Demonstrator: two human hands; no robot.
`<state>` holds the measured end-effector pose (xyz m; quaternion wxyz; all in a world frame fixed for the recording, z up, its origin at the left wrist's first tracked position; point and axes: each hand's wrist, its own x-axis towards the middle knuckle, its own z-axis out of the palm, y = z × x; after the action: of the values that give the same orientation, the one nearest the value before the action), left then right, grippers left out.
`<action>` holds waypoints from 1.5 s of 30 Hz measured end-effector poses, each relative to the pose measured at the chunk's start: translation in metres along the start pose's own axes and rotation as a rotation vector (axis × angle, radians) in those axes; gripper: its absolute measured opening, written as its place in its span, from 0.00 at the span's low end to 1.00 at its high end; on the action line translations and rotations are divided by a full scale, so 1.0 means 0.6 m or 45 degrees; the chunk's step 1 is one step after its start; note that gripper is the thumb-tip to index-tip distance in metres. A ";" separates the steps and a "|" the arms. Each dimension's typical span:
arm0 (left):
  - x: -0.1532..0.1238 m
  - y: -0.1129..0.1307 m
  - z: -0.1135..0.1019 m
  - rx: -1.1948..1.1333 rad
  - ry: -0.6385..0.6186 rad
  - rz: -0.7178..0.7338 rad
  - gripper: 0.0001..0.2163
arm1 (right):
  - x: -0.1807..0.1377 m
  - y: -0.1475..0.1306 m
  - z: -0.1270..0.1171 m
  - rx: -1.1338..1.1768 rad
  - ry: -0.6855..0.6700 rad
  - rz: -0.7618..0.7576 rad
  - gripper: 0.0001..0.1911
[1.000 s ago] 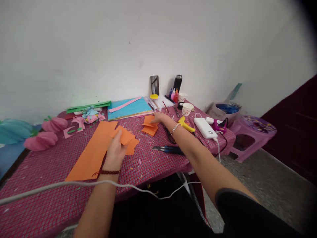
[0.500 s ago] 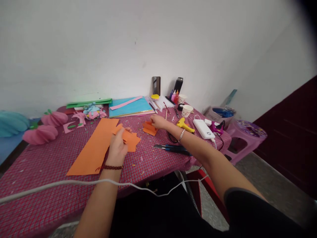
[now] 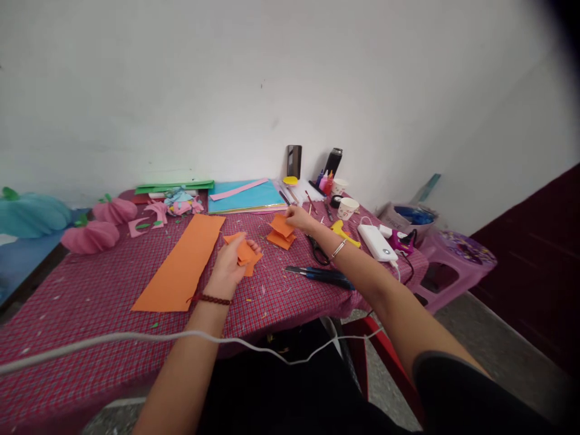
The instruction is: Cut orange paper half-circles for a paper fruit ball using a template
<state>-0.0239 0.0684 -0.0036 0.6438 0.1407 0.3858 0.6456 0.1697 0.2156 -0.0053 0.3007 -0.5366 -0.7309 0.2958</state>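
My left hand [image 3: 233,261] is closed around some small orange paper pieces [image 3: 245,252], above the checked tablecloth. Another orange scrap [image 3: 254,266] shows just under and beside them. With bent fingers my right hand [image 3: 300,219] pinches an orange paper square [image 3: 281,225] by its right side. That square is lifted and tilted over more orange paper squares [image 3: 281,240] lying on the cloth. A long orange paper strip [image 3: 179,266] lies flat to the left of my left hand.
Nearer me than the right hand lie blue utility knives [image 3: 324,276] and black scissors [image 3: 321,254]. Further right are a yellow glue gun [image 3: 347,232], a white power bank [image 3: 378,243] and a paper cup [image 3: 348,208]. Pink paper pumpkins [image 3: 90,235] stand left. A white cable [image 3: 136,336] crosses in front.
My right hand has raised an orange square off the squares beneath it. My left hand has turned slightly with its paper pieces. The whole view has shifted a little.
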 end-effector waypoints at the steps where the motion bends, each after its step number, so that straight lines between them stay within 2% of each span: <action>1: 0.000 -0.003 0.000 0.002 -0.003 -0.009 0.02 | -0.003 -0.004 0.000 0.078 -0.001 0.020 0.05; 5: 0.004 -0.016 -0.001 -0.003 -0.015 -0.004 0.05 | -0.018 -0.035 0.002 0.373 -0.054 0.027 0.07; 7: 0.007 -0.022 -0.001 -0.017 -0.015 0.012 0.03 | -0.028 -0.055 0.010 0.492 -0.108 -0.003 0.08; 8: 0.009 -0.023 0.000 -0.028 -0.016 0.022 0.01 | -0.035 -0.065 0.017 0.541 -0.139 -0.020 0.09; 12: 0.012 -0.023 0.007 -0.086 -0.062 0.055 0.14 | -0.068 -0.099 0.060 0.641 -0.238 -0.084 0.10; 13: 0.012 -0.022 0.008 -0.105 -0.082 0.053 0.15 | -0.076 -0.105 0.072 0.641 -0.246 -0.102 0.10; 15: 0.012 -0.021 0.008 -0.131 -0.093 0.041 0.10 | -0.087 -0.114 0.092 0.608 -0.247 -0.141 0.09; 17: 0.012 -0.020 0.006 -0.136 -0.065 0.030 0.05 | -0.088 -0.118 0.098 0.536 -0.236 -0.182 0.06; 19: 0.014 -0.017 0.002 -0.131 -0.038 0.035 0.07 | -0.078 -0.116 0.088 0.380 -0.191 -0.222 0.04; 22: 0.017 -0.007 -0.004 -0.157 -0.040 0.063 0.11 | -0.057 -0.098 0.053 0.031 -0.084 -0.246 0.09; 24: 0.018 0.003 -0.009 -0.192 -0.046 0.112 0.15 | -0.054 -0.078 0.031 -0.180 -0.121 -0.226 0.12; 26: 0.018 0.013 -0.013 -0.210 -0.047 0.184 0.21 | -0.064 -0.056 0.021 -0.372 -0.209 -0.205 0.18; 29: 0.017 0.024 -0.020 -0.214 -0.048 0.276 0.30 | -0.089 -0.034 0.028 -0.603 -0.295 -0.177 0.25; 33: 0.019 0.034 -0.030 -0.266 -0.061 0.323 0.37 | -0.102 -0.034 0.051 -0.735 -0.308 -0.155 0.20; 36: 0.019 0.045 -0.039 -0.281 -0.077 0.368 0.36 | -0.095 -0.039 0.055 -0.721 -0.238 -0.129 0.16; 39: 0.018 0.059 -0.046 -0.308 -0.033 0.404 0.31 | -0.082 -0.039 0.040 -0.631 -0.124 -0.084 0.14; 42: 0.019 0.064 -0.048 -0.284 0.015 0.355 0.18 | -0.070 -0.045 0.021 -0.464 -0.043 -0.034 0.17; 45: 0.021 0.051 -0.038 -0.243 -0.023 0.284 0.06 | -0.068 -0.072 0.024 -0.239 -0.077 -0.066 0.20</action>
<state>-0.0631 0.0767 -0.0022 0.5822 0.1265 0.2987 0.7456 0.1426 0.1639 0.0130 0.2344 -0.5341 -0.7778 0.2342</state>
